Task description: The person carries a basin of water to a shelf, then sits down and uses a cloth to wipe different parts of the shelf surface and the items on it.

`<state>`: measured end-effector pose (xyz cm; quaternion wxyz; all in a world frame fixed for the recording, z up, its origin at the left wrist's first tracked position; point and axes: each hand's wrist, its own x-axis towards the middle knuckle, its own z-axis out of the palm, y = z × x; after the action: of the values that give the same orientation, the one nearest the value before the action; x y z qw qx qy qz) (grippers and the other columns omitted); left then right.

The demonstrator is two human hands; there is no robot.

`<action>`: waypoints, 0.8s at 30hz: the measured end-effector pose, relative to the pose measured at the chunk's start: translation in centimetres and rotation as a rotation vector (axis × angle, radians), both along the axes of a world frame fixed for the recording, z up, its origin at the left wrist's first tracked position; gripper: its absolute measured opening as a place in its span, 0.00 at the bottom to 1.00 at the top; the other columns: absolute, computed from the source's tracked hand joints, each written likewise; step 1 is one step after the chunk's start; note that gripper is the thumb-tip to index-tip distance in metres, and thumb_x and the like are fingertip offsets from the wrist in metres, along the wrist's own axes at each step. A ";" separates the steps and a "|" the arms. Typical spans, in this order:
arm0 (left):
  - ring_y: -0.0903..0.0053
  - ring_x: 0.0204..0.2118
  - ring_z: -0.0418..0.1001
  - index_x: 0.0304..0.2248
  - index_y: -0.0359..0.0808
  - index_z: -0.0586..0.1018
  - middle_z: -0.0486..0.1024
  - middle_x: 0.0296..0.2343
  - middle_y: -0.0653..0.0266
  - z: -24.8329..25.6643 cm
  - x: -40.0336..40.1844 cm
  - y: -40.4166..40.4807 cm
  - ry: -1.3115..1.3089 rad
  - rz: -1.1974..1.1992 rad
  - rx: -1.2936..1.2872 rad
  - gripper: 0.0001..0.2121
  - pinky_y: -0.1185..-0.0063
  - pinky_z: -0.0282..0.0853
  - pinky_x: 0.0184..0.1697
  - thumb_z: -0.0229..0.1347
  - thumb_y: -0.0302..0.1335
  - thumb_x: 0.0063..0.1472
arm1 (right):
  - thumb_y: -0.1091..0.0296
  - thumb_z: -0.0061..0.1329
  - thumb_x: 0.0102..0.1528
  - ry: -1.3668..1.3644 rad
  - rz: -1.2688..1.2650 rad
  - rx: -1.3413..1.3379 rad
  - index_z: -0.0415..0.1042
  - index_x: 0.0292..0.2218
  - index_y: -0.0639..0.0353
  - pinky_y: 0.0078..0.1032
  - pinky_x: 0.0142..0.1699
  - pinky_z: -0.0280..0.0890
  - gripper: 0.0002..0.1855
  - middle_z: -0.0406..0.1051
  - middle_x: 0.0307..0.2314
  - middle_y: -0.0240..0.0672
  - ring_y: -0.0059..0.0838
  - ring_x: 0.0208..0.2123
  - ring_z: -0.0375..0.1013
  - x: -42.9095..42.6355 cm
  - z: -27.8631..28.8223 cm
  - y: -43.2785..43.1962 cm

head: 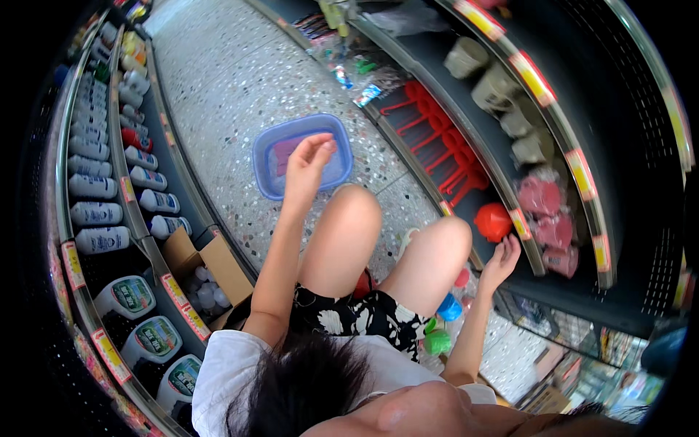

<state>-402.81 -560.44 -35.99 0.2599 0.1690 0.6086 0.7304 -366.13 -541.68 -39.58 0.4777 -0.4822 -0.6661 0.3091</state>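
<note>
My left hand hovers over a blue plastic basin on the floor, its fingers loosely bent and nothing visible in them. Inside the basin lies a pinkish-purple cloth, partly hidden by that hand. My right hand is at the lower shelf on the right, just below a round red plastic item. Its fingers are spread a little; whether they touch the red item I cannot tell. Farther along that shelf is a row of red plastic ladles with hooked handles.
My bent knees are between the hands. Bottles line the left shelves, beside an open cardboard box. Grey and pink plastic cups sit on the right upper shelf. Blue and green plastic items lie by my right thigh.
</note>
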 end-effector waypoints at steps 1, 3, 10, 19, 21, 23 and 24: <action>0.84 0.38 0.68 0.39 0.35 0.71 0.72 0.34 0.68 -2.1 -1.9 -0.8 -0.010 0.027 0.003 0.11 0.84 0.62 0.41 0.49 0.28 0.57 | 0.79 0.38 0.53 -0.007 0.121 0.007 0.60 0.45 0.67 0.23 0.48 0.58 0.16 0.64 0.40 0.40 0.29 0.43 0.65 -2.9 1.2 1.9; 0.86 0.35 0.68 0.39 0.35 0.71 0.72 0.31 0.70 -7.1 -5.4 -2.1 -0.142 0.171 -0.200 0.12 0.86 0.62 0.39 0.50 0.32 0.57 | 0.77 0.39 0.54 -0.051 0.321 -0.022 0.62 0.43 0.67 0.20 0.46 0.60 0.14 0.65 0.39 0.38 0.25 0.41 0.66 -10.1 4.4 3.4; 0.85 0.33 0.67 0.40 0.33 0.71 0.71 0.32 0.68 -23.7 -12.9 -3.8 -0.260 0.228 -0.490 0.15 0.84 0.62 0.36 0.52 0.33 0.55 | 0.70 0.43 0.49 -0.838 1.360 -0.024 0.61 0.45 0.65 0.29 0.46 0.59 0.20 0.64 0.39 0.47 0.42 0.42 0.64 -30.3 1.9 5.0; 0.65 0.43 0.68 0.43 0.32 0.70 0.70 0.40 0.51 -33.4 -14.9 -1.3 -0.011 0.127 -0.768 0.20 0.74 0.61 0.46 0.52 0.33 0.51 | 0.62 0.48 0.47 -0.827 1.470 -0.205 0.55 0.50 0.63 0.32 0.54 0.52 0.31 0.56 0.48 0.51 0.49 0.49 0.58 -44.5 -21.1 1.5; 0.64 0.44 0.67 0.43 0.31 0.70 0.67 0.43 0.50 -35.1 -16.0 -2.1 0.020 0.101 -0.798 0.21 0.73 0.61 0.47 0.53 0.33 0.50 | 0.59 0.50 0.46 -0.857 1.331 -0.157 0.50 0.54 0.59 0.32 0.56 0.49 0.37 0.48 0.52 0.53 0.50 0.53 0.50 -46.8 -25.4 -0.8; 0.63 0.46 0.64 0.44 0.30 0.69 0.64 0.45 0.49 -37.1 -17.1 -3.1 0.130 0.084 -0.880 0.22 0.73 0.58 0.50 0.53 0.34 0.50 | 0.57 0.51 0.45 -0.906 1.304 -0.161 0.48 0.55 0.57 0.34 0.57 0.47 0.40 0.45 0.53 0.53 0.52 0.55 0.46 -48.8 -27.1 -2.9; 0.63 0.46 0.64 0.44 0.30 0.69 0.64 0.45 0.49 -37.6 -17.4 -2.8 0.132 0.064 -0.883 0.22 0.73 0.58 0.50 0.53 0.34 0.50 | 0.56 0.52 0.44 -0.974 1.273 -0.150 0.46 0.56 0.55 0.37 0.58 0.45 0.42 0.42 0.54 0.53 0.53 0.56 0.41 -49.3 -28.0 -3.3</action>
<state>-420.21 -563.25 -73.60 0.2451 0.0691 0.8822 0.3961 -415.38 -545.03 -67.55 -0.1681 -0.1216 -0.9241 0.3211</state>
